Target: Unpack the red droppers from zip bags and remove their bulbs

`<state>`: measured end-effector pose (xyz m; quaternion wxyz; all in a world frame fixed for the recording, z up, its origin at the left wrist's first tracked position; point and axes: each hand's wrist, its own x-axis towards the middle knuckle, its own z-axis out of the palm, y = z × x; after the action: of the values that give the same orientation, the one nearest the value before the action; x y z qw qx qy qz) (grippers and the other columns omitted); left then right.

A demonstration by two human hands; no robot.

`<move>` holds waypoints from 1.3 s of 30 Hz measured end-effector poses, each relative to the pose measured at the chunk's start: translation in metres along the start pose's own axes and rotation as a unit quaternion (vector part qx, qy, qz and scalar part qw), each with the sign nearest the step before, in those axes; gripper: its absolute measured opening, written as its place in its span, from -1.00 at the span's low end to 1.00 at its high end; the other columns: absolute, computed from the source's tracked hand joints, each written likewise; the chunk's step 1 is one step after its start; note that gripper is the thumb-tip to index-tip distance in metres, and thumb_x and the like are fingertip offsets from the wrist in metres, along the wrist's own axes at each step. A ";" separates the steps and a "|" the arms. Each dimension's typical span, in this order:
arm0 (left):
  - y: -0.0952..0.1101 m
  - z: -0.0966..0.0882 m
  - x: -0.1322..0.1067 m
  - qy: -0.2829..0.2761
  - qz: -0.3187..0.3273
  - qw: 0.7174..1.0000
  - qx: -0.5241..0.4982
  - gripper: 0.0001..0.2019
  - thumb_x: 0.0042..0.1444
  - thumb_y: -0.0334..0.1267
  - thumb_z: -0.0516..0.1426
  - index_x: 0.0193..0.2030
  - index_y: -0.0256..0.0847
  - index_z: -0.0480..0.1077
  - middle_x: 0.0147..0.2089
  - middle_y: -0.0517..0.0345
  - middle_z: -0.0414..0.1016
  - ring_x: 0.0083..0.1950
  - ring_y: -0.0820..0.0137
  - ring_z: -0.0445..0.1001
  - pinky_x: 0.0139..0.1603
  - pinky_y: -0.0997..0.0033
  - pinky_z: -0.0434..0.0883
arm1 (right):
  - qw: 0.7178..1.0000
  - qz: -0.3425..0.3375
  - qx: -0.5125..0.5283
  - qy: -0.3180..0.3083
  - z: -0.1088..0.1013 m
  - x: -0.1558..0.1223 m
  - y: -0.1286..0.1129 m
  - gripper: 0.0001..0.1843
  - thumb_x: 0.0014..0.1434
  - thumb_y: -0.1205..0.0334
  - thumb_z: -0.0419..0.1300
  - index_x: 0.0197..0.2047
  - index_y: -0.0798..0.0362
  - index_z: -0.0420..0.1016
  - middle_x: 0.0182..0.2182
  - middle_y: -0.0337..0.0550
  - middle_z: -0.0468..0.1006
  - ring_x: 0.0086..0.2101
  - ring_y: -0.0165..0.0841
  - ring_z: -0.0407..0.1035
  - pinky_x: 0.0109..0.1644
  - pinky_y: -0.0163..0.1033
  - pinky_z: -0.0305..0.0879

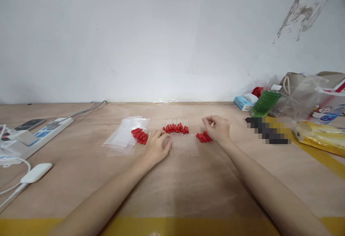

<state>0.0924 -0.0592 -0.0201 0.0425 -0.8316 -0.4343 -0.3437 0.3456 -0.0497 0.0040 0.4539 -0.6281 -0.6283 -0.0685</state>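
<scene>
Several clear glass droppers with red rubber bulbs lie in a row [175, 128] in the middle of the wooden table [172, 185], with more clear tubes [185, 145] in front of them. My left hand [157, 146] rests on the left end of the tubes, fingers curled onto them. Loose red-bulb droppers [140, 135] lie on small clear zip bags [125, 139] to its left. My right hand [217, 129] hovers over another small pile of red bulbs [204, 137], its fingers pinched together; what they hold is too small to make out.
A white power strip [44, 134], cables and a white adapter [36, 172] occupy the left side. At the right stand a green bottle [265, 103], a tissue pack [244, 102], plastic bags [304, 97] and a yellow packet [320, 137]. A white wall rises behind the table.
</scene>
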 end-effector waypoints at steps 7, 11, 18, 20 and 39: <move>-0.023 0.017 0.043 -0.057 -0.022 0.997 0.057 -0.78 0.09 -0.28 0.07 -0.12 -0.22 0.40 -0.18 0.04 0.45 -0.11 0.26 0.37 -0.06 0.31 0.29 | 0.959 -0.276 0.017 -0.063 0.035 -0.075 -0.051 -0.79 0.10 0.24 0.08 -0.52 0.04 0.42 -0.61 -0.27 0.44 -0.45 -0.44 0.21 -0.18 -0.17 -0.13; -0.026 0.025 0.050 -0.091 -0.002 0.995 0.052 -0.83 0.11 -0.30 0.05 -0.24 -0.14 0.46 -0.30 0.13 0.50 -0.25 0.34 0.43 -0.19 0.40 0.31 | 0.952 -0.298 0.024 -0.062 0.041 -0.083 -0.049 -0.80 0.12 0.25 0.07 -0.50 0.03 0.43 -0.62 -0.28 0.42 -0.46 -0.45 0.15 -0.19 -0.17 -0.13; -0.025 0.030 0.046 -0.056 -0.054 0.994 0.084 -0.78 0.17 -0.30 -0.03 -0.18 -0.21 0.43 -0.25 0.01 0.53 -0.22 0.26 0.46 -0.09 0.23 0.22 | 0.953 -0.296 0.030 -0.058 0.042 -0.079 -0.048 -0.79 0.10 0.26 0.08 -0.53 0.05 0.42 -0.63 -0.29 0.41 -0.48 -0.46 0.14 -0.18 -0.16 -0.13; -0.025 0.031 0.046 -0.040 -0.072 0.992 0.092 -0.76 0.19 -0.28 -0.06 -0.18 -0.24 0.41 -0.28 -0.03 0.53 -0.25 0.22 0.47 -0.07 0.15 0.19 | 0.954 -0.294 0.028 -0.057 0.043 -0.079 -0.048 -0.79 0.10 0.26 0.08 -0.53 0.05 0.41 -0.63 -0.29 0.41 -0.48 -0.46 0.14 -0.19 -0.16 -0.13; -0.024 -0.026 -0.030 -0.100 0.057 0.983 -0.144 -0.81 0.21 -0.31 -0.08 -0.13 -0.17 0.31 -0.17 0.09 0.45 -0.11 0.34 0.36 -0.06 0.28 0.24 | 0.945 -0.324 -0.005 -0.038 0.034 -0.069 -0.041 -0.76 0.18 0.10 0.05 -0.13 -0.08 0.45 -0.28 -0.18 0.53 -0.15 -0.32 0.29 0.12 0.00 -0.27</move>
<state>0.0489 -0.0746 -0.0245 -0.1021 -0.8824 -0.3345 -0.3148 0.2803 -0.0854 -0.0411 0.3797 -0.3953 -0.8144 -0.1906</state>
